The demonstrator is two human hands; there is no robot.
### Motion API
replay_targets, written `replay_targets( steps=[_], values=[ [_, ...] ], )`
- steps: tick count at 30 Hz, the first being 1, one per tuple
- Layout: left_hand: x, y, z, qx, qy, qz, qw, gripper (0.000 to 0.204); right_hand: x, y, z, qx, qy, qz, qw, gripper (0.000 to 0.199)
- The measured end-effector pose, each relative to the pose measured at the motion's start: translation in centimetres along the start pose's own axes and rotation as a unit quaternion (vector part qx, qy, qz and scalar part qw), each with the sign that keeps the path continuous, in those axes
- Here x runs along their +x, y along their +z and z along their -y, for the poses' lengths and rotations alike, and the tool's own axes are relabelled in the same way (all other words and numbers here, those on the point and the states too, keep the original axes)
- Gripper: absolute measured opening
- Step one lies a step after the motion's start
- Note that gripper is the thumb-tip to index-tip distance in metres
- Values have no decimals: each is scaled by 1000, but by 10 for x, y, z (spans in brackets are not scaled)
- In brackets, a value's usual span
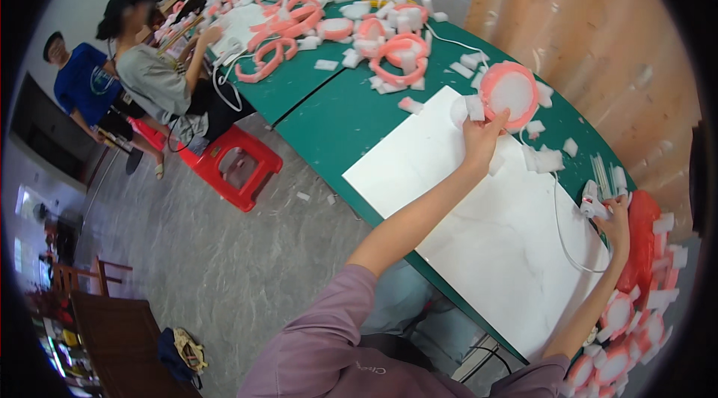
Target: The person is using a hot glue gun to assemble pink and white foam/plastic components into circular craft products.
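Note:
My left hand (482,140) grips the lower edge of a pink foam ring (490,87) with a round white centre. Beside its fingers is a small white foam block (474,107), and I cannot tell whether the hand holds that too. At the right end of the table, my right hand (618,223) is closed on a white glue gun (593,202), whose cord curves over the white marbled board (493,226). Thin clear sticks (600,173) stand just beyond that hand. White foam bits (544,160) lie between my two hands.
Pink foam rings (288,20) and white foam pieces crowd the far part of the green table (318,117). A red bag (640,241) and more foam rings (617,313) sit at right. Two people are at left, one by a red stool (243,173).

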State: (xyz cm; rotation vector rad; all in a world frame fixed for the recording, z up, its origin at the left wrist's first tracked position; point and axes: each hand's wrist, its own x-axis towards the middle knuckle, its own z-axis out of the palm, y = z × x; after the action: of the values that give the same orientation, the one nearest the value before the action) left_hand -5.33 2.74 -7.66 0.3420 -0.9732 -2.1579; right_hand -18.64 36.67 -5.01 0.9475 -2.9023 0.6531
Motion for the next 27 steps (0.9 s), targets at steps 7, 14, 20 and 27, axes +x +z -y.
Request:
replay_targets(
  steps=[7,14,20,27],
  values=[
    [-10,5,2,121,-29,130,984,33,-4,10,1,-273,69,-190,940,53],
    [-17,11,-2,142,-41,128,981,30,-6,-29,88,-105,-77,-300,945,34],
    [13,-7,-26,13,72,-67,995,23,-11,-26,137,-26,-135,-289,947,27],
    [21,-14,-27,-27,50,-146,988,25,14,43,166,85,-162,-161,970,23]
  ],
)
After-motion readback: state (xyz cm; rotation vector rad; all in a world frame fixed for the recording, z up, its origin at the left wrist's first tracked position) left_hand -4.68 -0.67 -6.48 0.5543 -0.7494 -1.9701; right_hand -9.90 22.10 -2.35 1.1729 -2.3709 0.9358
